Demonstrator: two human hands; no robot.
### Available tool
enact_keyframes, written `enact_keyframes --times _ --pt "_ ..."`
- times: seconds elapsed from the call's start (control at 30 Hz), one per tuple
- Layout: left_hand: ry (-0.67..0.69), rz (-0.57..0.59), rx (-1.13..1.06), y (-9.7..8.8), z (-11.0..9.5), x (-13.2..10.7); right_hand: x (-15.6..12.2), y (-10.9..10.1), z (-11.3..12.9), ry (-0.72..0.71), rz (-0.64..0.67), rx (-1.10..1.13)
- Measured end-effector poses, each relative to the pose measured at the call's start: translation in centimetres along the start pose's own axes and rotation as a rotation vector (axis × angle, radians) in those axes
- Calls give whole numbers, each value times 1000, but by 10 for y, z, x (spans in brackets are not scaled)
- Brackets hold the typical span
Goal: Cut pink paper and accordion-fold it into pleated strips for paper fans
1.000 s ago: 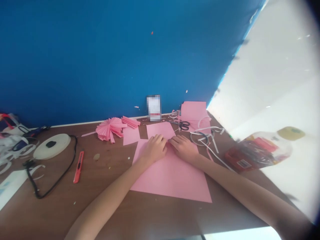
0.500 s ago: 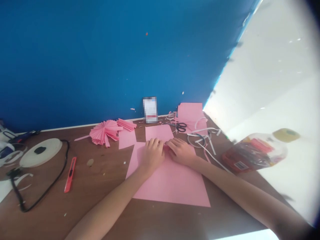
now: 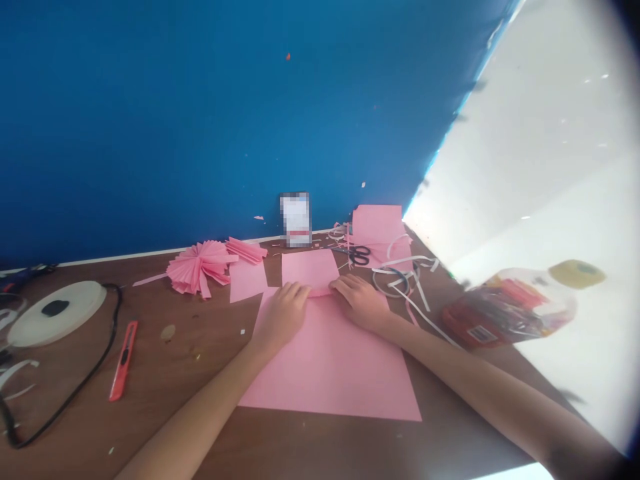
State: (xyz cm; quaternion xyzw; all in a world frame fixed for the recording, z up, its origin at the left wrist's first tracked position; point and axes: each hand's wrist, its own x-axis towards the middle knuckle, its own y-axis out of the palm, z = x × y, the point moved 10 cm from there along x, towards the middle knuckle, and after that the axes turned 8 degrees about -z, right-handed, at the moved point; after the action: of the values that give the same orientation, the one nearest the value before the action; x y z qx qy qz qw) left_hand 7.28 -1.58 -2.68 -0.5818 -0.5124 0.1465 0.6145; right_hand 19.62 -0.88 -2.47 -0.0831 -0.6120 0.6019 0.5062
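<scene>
A large sheet of pink paper (image 3: 333, 373) lies flat on the wooden table, its far edge turned up in a narrow fold. My left hand (image 3: 284, 310) grips that edge at its left part, fingers curled over the fold. On the right part of the same edge, my right hand (image 3: 361, 303) pinches the paper with bent fingers. The fold shows between the two hands; the fingertips are partly hidden. Just beyond it lies a smaller pink sheet (image 3: 310, 268).
Left are a pleated pink paper fan (image 3: 200, 267), a red box cutter (image 3: 123, 360) and a white round lid (image 3: 57, 313). Black scissors (image 3: 359, 255) and white paper strips (image 3: 425, 293) lie right of centre. A yellow-capped plastic container (image 3: 515, 307) stands right; a phone (image 3: 297, 220) leans on the wall.
My left hand has slid left along the paper's far edge, away from my right hand, uncovering the fold between them. The right hand has barely moved. The view has shifted slightly.
</scene>
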Motion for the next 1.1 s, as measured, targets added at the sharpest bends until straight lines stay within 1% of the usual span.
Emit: enact_keyframes --times 0.1,0.17,0.37,0.47,0.57,0.63,0.83,0.97,1.1 --pt "-140 -47 -106 -7 16 0 0 0 -11 87 -34 48" --pt "-166 -42 -124 -6 19 1 0 1 -15 105 -38 86" --pt "-114 -35 -121 1 16 6 -2 0 -20 128 -36 109" --pt "-57 -42 -27 0 10 6 -1 -2 -19 136 -51 104" --pt "35 -56 92 -3 1 6 1 -5 -20 169 -99 98" --pt "79 -62 106 -4 -3 5 2 -8 -20 182 -121 91" --pt "98 -36 77 3 -1 5 3 -6 -12 98 -89 27" --pt "74 -20 77 5 0 6 1 -1 -4 14 -30 -19" --pt "70 -22 25 6 2 6 0 4 3 -51 27 -54"
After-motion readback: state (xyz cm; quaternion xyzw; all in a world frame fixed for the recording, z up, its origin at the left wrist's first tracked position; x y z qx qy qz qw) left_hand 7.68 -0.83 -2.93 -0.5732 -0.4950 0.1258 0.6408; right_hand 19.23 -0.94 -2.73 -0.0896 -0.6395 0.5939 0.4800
